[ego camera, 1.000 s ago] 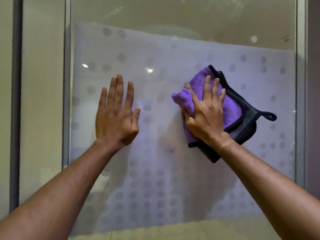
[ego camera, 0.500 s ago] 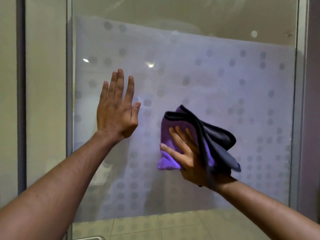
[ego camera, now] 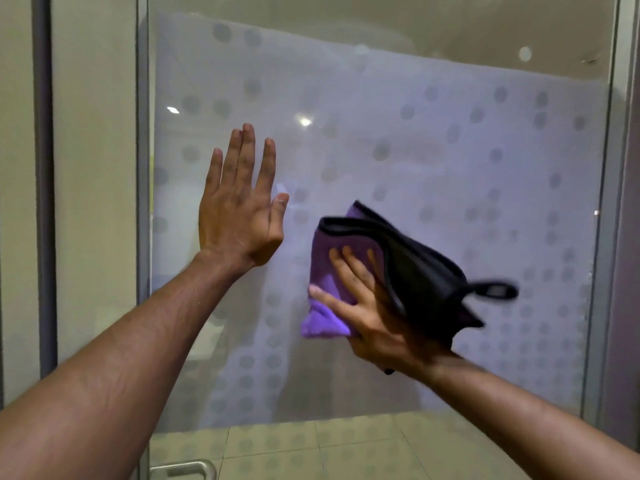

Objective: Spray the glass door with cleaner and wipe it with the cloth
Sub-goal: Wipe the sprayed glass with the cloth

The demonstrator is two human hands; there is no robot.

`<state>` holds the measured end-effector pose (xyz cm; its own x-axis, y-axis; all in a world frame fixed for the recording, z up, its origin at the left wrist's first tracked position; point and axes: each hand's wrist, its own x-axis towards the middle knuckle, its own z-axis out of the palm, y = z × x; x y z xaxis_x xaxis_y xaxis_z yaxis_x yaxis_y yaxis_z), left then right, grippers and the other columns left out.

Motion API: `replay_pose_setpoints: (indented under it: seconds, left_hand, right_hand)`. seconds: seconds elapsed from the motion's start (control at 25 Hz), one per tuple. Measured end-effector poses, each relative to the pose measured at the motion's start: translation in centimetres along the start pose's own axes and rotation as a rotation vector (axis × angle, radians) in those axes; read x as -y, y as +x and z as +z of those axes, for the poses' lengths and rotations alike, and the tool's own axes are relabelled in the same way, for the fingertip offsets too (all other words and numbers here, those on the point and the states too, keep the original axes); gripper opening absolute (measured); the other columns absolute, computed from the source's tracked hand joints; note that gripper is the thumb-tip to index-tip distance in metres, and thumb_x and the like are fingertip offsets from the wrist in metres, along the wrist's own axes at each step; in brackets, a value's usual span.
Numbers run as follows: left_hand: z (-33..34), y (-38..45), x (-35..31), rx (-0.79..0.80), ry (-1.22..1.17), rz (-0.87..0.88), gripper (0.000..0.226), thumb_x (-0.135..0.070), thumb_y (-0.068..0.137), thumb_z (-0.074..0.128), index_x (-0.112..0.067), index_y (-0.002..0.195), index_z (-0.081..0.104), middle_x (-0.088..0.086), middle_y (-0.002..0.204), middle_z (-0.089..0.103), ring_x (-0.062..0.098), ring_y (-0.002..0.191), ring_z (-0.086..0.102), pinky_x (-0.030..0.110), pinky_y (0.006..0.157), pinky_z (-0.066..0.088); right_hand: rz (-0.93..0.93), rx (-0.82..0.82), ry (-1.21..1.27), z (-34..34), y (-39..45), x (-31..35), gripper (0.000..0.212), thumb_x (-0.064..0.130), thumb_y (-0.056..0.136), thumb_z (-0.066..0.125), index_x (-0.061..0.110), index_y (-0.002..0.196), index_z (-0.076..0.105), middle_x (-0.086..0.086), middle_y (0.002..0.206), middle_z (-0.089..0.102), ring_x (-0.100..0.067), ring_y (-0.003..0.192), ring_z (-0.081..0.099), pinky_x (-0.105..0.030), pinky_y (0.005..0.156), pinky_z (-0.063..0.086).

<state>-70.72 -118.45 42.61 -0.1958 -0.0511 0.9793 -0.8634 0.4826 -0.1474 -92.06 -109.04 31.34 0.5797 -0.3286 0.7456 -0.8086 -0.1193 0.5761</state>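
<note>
A person wipes a frosted, dot-patterned glass door (ego camera: 433,174), pressing a folded purple cloth (ego camera: 327,271) with a dark backing against the pane near its middle. The right hand (ego camera: 374,306) lies over the cloth with fingers spread across the purple face, pinning it to the glass rather than gripping it, while the dark edge and a hanging loop trail off to the right, blurred by motion. The left hand (ego camera: 239,209) is open, fingers together and pointing up, palm toward the glass just beside the metal frame (ego camera: 142,202); it holds nothing, and whether it touches the pane cannot be told. No spray bottle is in view, so the spraying appears to be done and the wiping is under way. Judging by the cloth's place, the upper band of glass, the right edge and the lower strip near the door handle (ego camera: 183,470) may need passes; no streaks or droplets can be made out.
</note>
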Motion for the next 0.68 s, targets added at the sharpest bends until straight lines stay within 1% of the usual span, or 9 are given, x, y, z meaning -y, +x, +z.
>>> replay_pose_setpoints:
  seconds: [0.08,0.16,0.24,0.28,0.32,0.44,0.52,0.6,0.68]
  left_hand:
    - [-0.1,-0.1,0.1,0.003,-0.003,-0.001,0.072,-0.045,0.096,0.026,-0.012,0.156,0.004,0.016,0.164,-0.002,0.026,0.152,-0.004,0.044,0.123,0.001]
    - [-0.2,-0.1,0.0,0.008,-0.009,0.000,0.071,-0.044,0.096,0.026,-0.012,0.156,0.003,0.016,0.164,-0.003,0.026,0.152,-0.005,0.043,0.123,0.000]
    - [-0.2,-0.1,0.0,0.010,-0.006,-0.007,0.071,-0.043,0.096,0.026,-0.012,0.156,0.002,0.016,0.164,-0.004,0.025,0.152,-0.006,0.044,0.123,0.001]
    - [-0.1,0.0,-0.1,0.010,-0.003,-0.010,0.071,-0.043,0.096,0.025,-0.012,0.156,0.002,0.016,0.164,-0.004,0.025,0.152,-0.006,0.044,0.123,0.001]
    - [-0.1,0.0,-0.2,0.008,-0.003,-0.011,0.071,-0.042,0.096,0.025,-0.012,0.156,0.002,0.016,0.164,-0.004,0.025,0.152,-0.006,0.044,0.123,0.002]
    - [0.1,-0.1,-0.2,0.000,-0.015,-0.008,0.071,-0.043,0.095,0.024,-0.012,0.156,0.002,0.016,0.164,-0.004,0.025,0.152,-0.006,0.044,0.123,0.001]
    - [0.1,-0.1,-0.1,-0.001,-0.018,-0.010,0.072,-0.044,0.095,0.023,-0.013,0.156,0.002,0.015,0.164,-0.005,0.024,0.152,-0.006,0.044,0.123,0.001]
    - [0.1,0.0,0.0,-0.003,-0.021,-0.010,0.072,-0.044,0.095,0.023,-0.013,0.156,0.002,0.015,0.164,-0.005,0.024,0.152,-0.007,0.044,0.123,0.001]
    - [0.1,-0.1,-0.1,-0.004,-0.017,-0.012,0.072,-0.043,0.095,0.024,-0.013,0.156,0.002,0.015,0.164,-0.005,0.024,0.152,-0.007,0.044,0.123,0.001]
  right_hand:
    - [-0.105,0.075,-0.062,-0.8,-2.8,-1.6,0.051,0.024,0.099,0.035,0.026,0.150,0.038,-0.021,0.158,0.023,-0.038,0.149,0.016,-0.053,0.123,0.005]
    - [-0.106,0.063,-0.084,-1.5,-4.0,-4.3,0.049,0.028,0.098,0.043,0.021,0.147,0.043,-0.021,0.153,0.028,-0.042,0.145,0.025,-0.052,0.121,0.005]
    - [0.079,-0.078,-0.047,-1.5,-3.3,-5.6,0.050,0.006,0.086,0.057,0.013,0.135,0.059,-0.028,0.147,0.037,-0.050,0.137,0.037,-0.060,0.116,0.018]
    - [0.190,-0.137,-0.036,-1.3,-2.6,-5.5,0.057,-0.002,0.076,0.061,0.011,0.131,0.063,-0.030,0.146,0.040,-0.050,0.136,0.038,-0.061,0.114,0.021]
    - [0.265,-0.169,-0.032,-1.1,-2.2,-5.1,0.063,-0.003,0.069,0.060,0.010,0.131,0.064,-0.032,0.146,0.040,-0.048,0.137,0.038,-0.060,0.115,0.020]
    - [0.302,-0.150,-0.011,-1.3,-1.8,-4.6,0.079,0.013,0.067,0.064,0.012,0.144,0.046,-0.028,0.153,0.032,-0.042,0.145,0.026,-0.054,0.121,0.007]
    - [0.348,-0.142,-0.056,-2.3,-1.3,-6.3,0.090,0.037,0.070,0.071,0.014,0.151,0.037,-0.028,0.158,0.022,-0.044,0.148,0.016,-0.061,0.120,0.008]
    - [0.453,-0.110,-0.173,-2.7,-0.7,-7.3,0.096,0.063,0.071,0.063,0.023,0.153,0.033,-0.028,0.161,0.014,-0.050,0.148,0.008,-0.066,0.117,0.004]
    - [0.524,-0.092,-0.208,-2.3,-0.2,-6.9,0.091,0.068,0.072,0.056,0.032,0.152,0.032,-0.028,0.162,0.011,-0.053,0.147,0.004,-0.072,0.112,0.005]
